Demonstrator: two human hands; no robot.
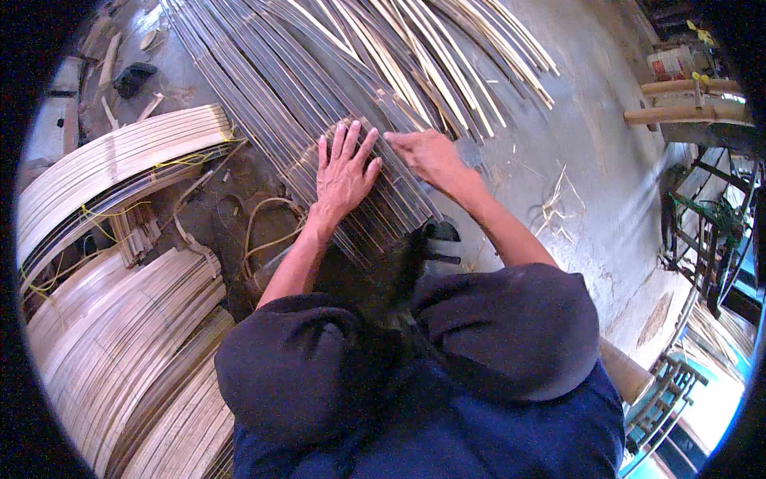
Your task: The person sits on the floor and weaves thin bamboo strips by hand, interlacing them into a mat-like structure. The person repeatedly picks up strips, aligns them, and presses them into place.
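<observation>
Dark, narrow bamboo slats (255,88) lie side by side as a flat mat, running from the far left down toward my knees. My left hand (343,174) rests flat on them, fingers spread, near a woven crosswise band (302,166). At the mat's right edge, my right hand (435,162) is closed, its fingertips drawn together and pointing left. Whatever those fingers pinch is too small or hidden to make out. Loose pale bamboo strips (435,60) fan out beyond my right hand.
Bundles of pale slats tied with yellow cord (128,144) and more stacked slats (120,351) stand at the left. Thin shavings (556,203) litter the concrete floor (590,152) at right. A dark metal frame (706,207) and bamboo poles (690,114) are at the far right.
</observation>
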